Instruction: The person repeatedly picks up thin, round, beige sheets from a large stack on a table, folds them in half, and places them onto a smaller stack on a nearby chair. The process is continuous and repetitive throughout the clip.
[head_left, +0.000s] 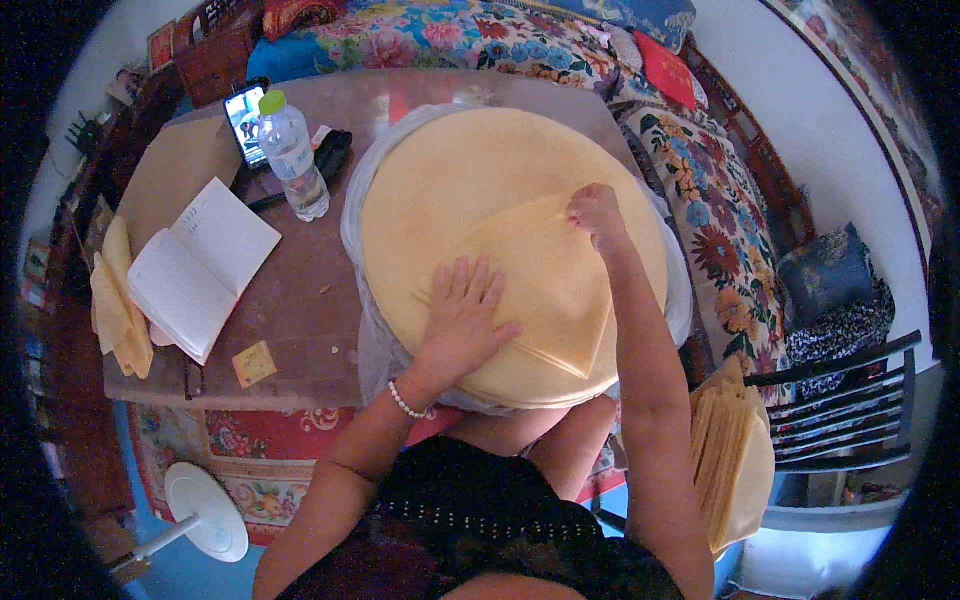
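A thick stack of large, round, thin yellow sheets (480, 157) lies on a translucent plastic sheet (375, 330) before me. The top sheet (555, 300) is partly folded over, with a pointed corner towards me. My left hand (466, 319) rests flat on the near left part of the stack, fingers spread; a beaded bracelet is on its wrist. My right hand (596, 214), at the right of the stack, pinches the edge of the top sheet between thumb and fingers.
Left on the table (300, 360) are an open notebook (202, 277), a water bottle (292, 165), a lit phone (246, 124) and folded yellow sheets (120, 307). More folded sheets (731, 457) stand by a black chair (840, 412) at right. Floral-covered seating (697, 202) borders the table.
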